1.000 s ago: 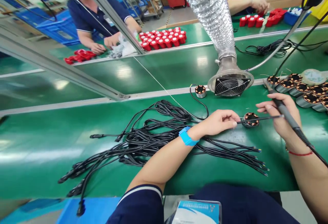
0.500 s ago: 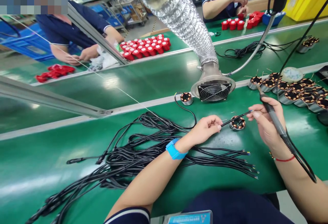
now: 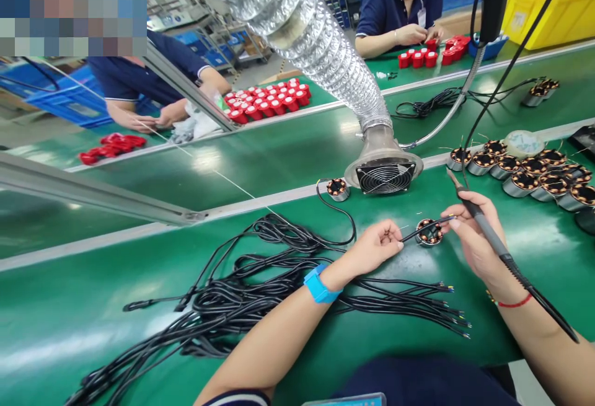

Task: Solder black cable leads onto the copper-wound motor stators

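Note:
My left hand [image 3: 377, 246] pinches a black cable [image 3: 413, 233] and a thin bare wire. The cable's stripped end, with small coloured leads, reaches the fingertips of my right hand [image 3: 474, 232]. That same hand also holds a grey soldering iron [image 3: 486, 227], its tip pointing up and left. Just behind the cable, between both hands, a round copper-wound stator [image 3: 429, 233] sits on the green table [image 3: 488, 313]. A bundle of black cables [image 3: 269, 276] lies beside and under my left forearm, its coloured ends pointing right.
A fume extractor [image 3: 385, 176] hangs over the table's back edge, beside another stator [image 3: 338, 189] with a cable. Grouped stators [image 3: 534, 176] stand at the right. Two people work behind the rail with red parts [image 3: 269, 99]; a yellow bin [image 3: 548, 9] is at the back right.
The view has shifted slightly. The soldering iron's tip has moved left, away from the grouped stators. The person at the back has lowered a hand to the red parts.

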